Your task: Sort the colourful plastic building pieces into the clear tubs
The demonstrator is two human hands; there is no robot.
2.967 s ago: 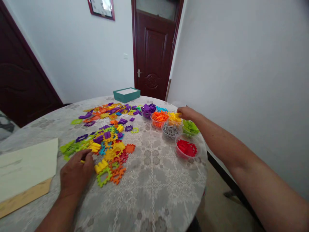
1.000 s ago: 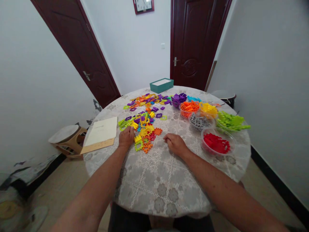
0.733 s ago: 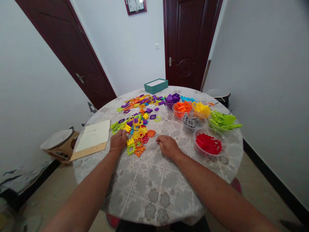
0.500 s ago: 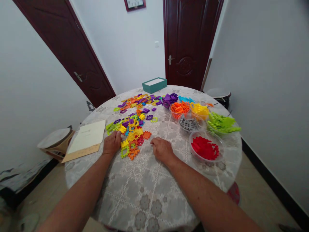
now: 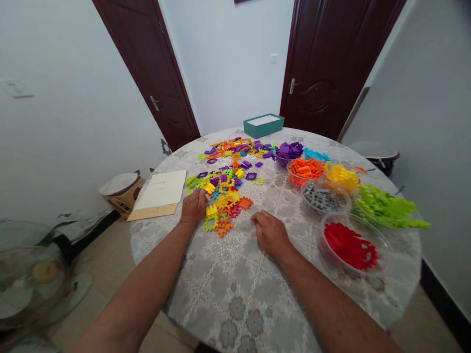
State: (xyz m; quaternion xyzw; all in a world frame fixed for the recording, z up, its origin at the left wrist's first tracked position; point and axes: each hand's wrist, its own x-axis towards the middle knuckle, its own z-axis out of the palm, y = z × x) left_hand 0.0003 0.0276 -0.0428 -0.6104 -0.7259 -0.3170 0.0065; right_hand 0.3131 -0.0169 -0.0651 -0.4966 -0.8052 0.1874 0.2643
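My left hand [image 5: 194, 206] rests on the table at the left edge of a pile of colourful plastic interlocking pieces [image 5: 226, 201]. Its fingers are curled in beside a yellow piece [image 5: 209, 188], and no piece shows in them. To the right of the pile lies my right hand [image 5: 270, 233], loosely closed on the cloth, with nothing visible in its grasp. Closest to it is a flat orange square piece [image 5: 245, 203]. Lime, red, purple and blue pieces lie mixed in the pile.
Clear bowls at the right hold sorted red [image 5: 349, 245], grey [image 5: 324, 198], orange [image 5: 305, 169], yellow [image 5: 342, 176] and lime pieces [image 5: 386, 206]. More mixed pieces [image 5: 235, 147] lie farther back. A green box [image 5: 264, 126] stands behind; a paper folder [image 5: 162, 193] lies left.
The camera view has swung to the left, so the table appears farther right. Both hands stay in about the same places beside the pile.
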